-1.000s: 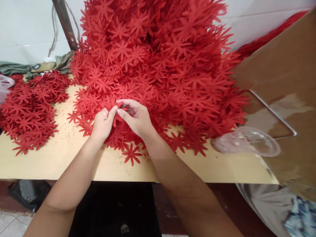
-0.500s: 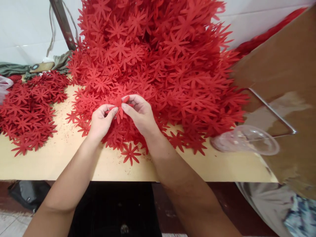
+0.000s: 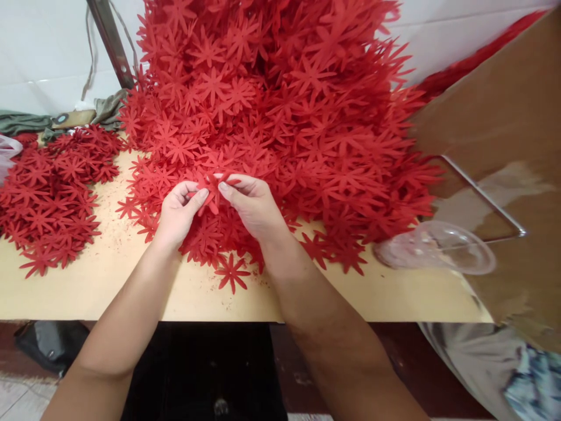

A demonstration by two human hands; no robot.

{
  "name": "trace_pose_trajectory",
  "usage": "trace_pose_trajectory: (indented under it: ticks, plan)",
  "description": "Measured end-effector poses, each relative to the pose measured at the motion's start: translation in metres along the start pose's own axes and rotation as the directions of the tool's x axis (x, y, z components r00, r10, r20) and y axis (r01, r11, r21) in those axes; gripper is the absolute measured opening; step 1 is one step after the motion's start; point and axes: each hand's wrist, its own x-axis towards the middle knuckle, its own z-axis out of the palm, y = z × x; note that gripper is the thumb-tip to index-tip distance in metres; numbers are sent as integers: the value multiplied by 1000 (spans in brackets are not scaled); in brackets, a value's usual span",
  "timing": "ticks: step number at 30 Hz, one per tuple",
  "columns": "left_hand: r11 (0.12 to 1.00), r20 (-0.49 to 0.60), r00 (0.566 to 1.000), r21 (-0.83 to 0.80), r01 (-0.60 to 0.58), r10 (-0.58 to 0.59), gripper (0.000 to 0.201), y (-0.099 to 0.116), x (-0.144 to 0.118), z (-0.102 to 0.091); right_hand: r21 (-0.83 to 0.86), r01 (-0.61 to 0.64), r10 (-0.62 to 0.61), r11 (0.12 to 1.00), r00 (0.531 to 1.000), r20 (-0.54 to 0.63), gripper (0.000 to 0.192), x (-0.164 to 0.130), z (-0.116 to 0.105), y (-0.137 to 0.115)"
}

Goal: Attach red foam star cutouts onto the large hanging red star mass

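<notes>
Between my two hands is a red flower-shaped cutout [image 3: 213, 202] with narrow petals, held over the front of a big pile of the same cutouts [image 3: 272, 117]. My left hand [image 3: 179, 210] pinches its left side with thumb and forefinger. On the right side, my right hand [image 3: 252, 204] grips it the same way, petals poking out past the fingertips. Whether it is one layer or several I cannot tell. Just below my hands, a single loose cutout [image 3: 232, 273] lies flat on the wooden table [image 3: 197, 301].
A smaller heap of red cutouts [image 3: 52, 199] lies at the left. At the right, a clear plastic tub [image 3: 438, 248] rests on its side by a cardboard sheet [image 3: 495, 134] with a metal rod [image 3: 484, 196]. Behind stands a metal post [image 3: 111, 44] before a white wall.
The cutout has turned and bunched a little between my fingers. My right hand has shifted slightly right and down; the left has barely moved.
</notes>
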Motion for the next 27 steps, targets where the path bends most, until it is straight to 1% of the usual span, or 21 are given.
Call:
trace_pose_trajectory:
  ticks: [2, 4, 7, 9, 12, 16, 18, 20, 22, 24, 27]
  plan:
    - [1000, -22, 1000, 1, -15, 15, 33, 0, 2, -1, -23, 11, -12, 1000, 999, -46, 25, 2, -2, 2]
    - [999, -55, 998, -13, -44, 43, 32, -1, 4, -3, -40, 10, -15, 999, 992, -125, 26, 5, -9, 5]
    - [996, -113, 992, -64, -67, 60, 31, -2, 9, -8, -36, 55, -62, 998, 965, -257, 24, 11, -21, 7]
    - [994, -143, 989, -92, -58, 45, 28, -2, 10, -10, -43, 92, -101, 995, 951, -291, 22, 14, -27, 8]
    - [994, -142, 990, -103, -22, 7, 25, -2, 11, -12, -52, 99, -110, 994, 956, -272, 25, 13, -25, 8]
    - [987, -122, 991, -160, 26, -46, 21, 0, 9, -12, -117, 102, -123, 988, 975, -185, 27, 9, -13, 10]
    - [979, -109, 991, -198, 57, -80, 24, 2, 8, -11, -171, 130, -158, 977, 974, -163, 25, 7, -9, 10]
    - [977, -91, 991, -197, 76, -95, 28, 3, 7, -9, -209, 151, -186, 966, 970, -159, 23, 5, -7, 9]
    - [984, -75, 994, -165, 63, -77, 30, 3, 6, -7, -231, 140, -179, 963, 971, -159, 20, 4, -6, 9]
    - [991, -66, 997, -127, 35, -43, 32, 1, 6, -5, -238, 105, -145, 966, 977, -158, 18, 3, -4, 8]
    - [996, -81, 997, -87, 8, -15, 28, -2, 7, -4, -246, 94, -136, 965, 978, -158, 19, 1, 0, 7]
